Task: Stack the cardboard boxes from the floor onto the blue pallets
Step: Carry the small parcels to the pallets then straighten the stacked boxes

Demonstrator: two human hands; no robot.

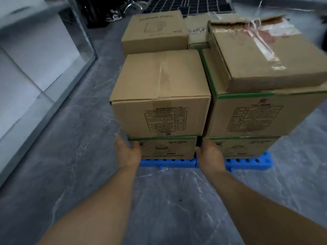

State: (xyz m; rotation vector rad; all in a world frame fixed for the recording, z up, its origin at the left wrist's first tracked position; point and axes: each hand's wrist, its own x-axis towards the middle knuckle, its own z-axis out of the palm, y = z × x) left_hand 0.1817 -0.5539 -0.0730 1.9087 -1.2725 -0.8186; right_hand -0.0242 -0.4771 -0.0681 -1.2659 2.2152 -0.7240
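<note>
My two arms are bare all the way up. I wear no sleeves, no gloves, no watch and no rings on my left hand (127,153) or right hand (209,154).

Both bare forearms reach forward and down from the lower edge of the view, converging toward the bottom left box (164,149). The left hand (127,152) lies at that box's left front corner, palm turned inward, fingers extended along its left side and thumb on its front face. The right hand (209,152) is at the box's right front corner, back of the hand up, its fingers hidden in the gap beside it.
</note>
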